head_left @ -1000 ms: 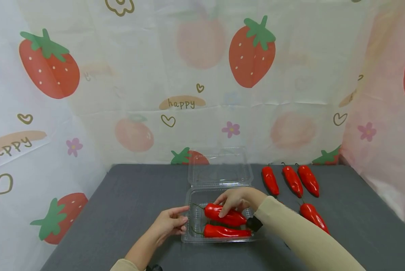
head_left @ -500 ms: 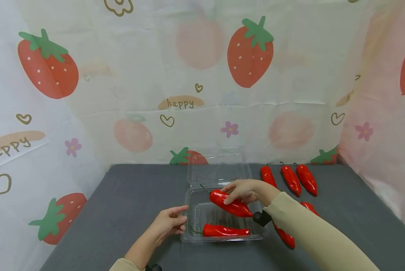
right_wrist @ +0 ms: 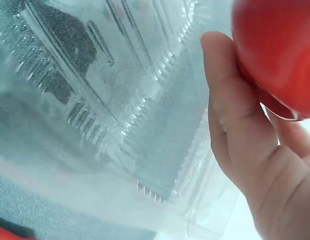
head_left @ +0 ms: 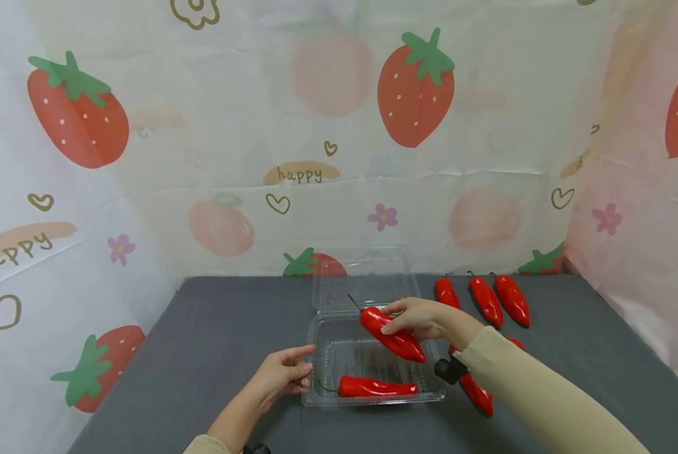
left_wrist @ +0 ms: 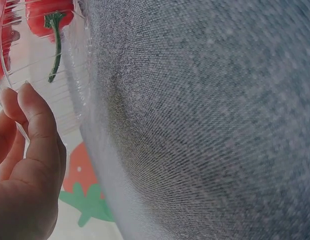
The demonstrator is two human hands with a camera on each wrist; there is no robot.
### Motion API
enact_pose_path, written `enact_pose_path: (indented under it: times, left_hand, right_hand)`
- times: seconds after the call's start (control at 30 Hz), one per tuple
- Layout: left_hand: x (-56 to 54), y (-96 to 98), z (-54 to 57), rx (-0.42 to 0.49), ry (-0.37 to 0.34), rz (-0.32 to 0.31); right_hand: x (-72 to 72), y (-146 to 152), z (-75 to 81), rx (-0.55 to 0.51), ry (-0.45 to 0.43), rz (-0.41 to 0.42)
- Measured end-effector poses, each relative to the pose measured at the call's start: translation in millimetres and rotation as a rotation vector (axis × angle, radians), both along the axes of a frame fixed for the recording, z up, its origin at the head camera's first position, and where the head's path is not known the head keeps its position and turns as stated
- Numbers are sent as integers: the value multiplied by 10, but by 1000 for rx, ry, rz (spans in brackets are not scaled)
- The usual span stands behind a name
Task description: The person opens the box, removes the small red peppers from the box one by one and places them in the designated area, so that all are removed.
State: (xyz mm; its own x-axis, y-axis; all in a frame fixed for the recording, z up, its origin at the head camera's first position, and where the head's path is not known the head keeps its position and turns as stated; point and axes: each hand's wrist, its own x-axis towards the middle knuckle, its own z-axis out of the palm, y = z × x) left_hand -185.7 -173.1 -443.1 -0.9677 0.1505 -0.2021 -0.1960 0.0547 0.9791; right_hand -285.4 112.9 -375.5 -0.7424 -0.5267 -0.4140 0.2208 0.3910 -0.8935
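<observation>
My right hand (head_left: 421, 317) grips a long red pepper (head_left: 392, 334) by its sides, thumb in front, above the clear plastic box (head_left: 339, 356). The pepper is tilted, its stem pointing up and left. A second red pepper (head_left: 377, 386) lies along the front of the box, stem to the left. At the box's left rim my left hand (head_left: 279, 375) pinches the edge between thumb and fingers. In the left wrist view, that pepper's green stem (left_wrist: 56, 55) shows through the wall. The right wrist view has the held pepper (right_wrist: 279, 45) above the box's ribbed floor.
The transparent lid (head_left: 364, 277) stands raised behind the box, against the printed backdrop. Several more red peppers lie on the grey table (head_left: 242, 321) to the right, including one at the back (head_left: 511, 301) and one partly under the right sleeve (head_left: 476, 397).
The held pepper has risen off the box floor and shifted right and back, tilting more steeply with the right hand. The left hand stays at the rim.
</observation>
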Motion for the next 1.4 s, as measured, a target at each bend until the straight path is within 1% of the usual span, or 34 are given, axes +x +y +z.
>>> enact_pose_path:
  times: [0.27,0.47,0.63,0.83,0.93,1.23,1.4]
  left_hand:
    - [28,0,7,-3,4,-2]
    - [23,-10,-5,-2,-3,-3]
    - [27,-8,5,-3,-1,1]
    - [21,4,8,-5,-2,3]
    - [14,14,12,-2,-6,4]
    - [5,11,25,-4,-4,5]
    - [6,6,23,-2,-6,-1]
  right_hand:
    - [27,113,36,-33,30,-54]
    - [34,232,79,-49,45,-86]
    - [30,357,117,-76,62,-86]
    - [50,488,130,-87,80,-65]
    - [51,546,134,-94,75,-78]
    - [60,697,173,-94,96,-97]
    - [75,760,182,-84,101,-127]
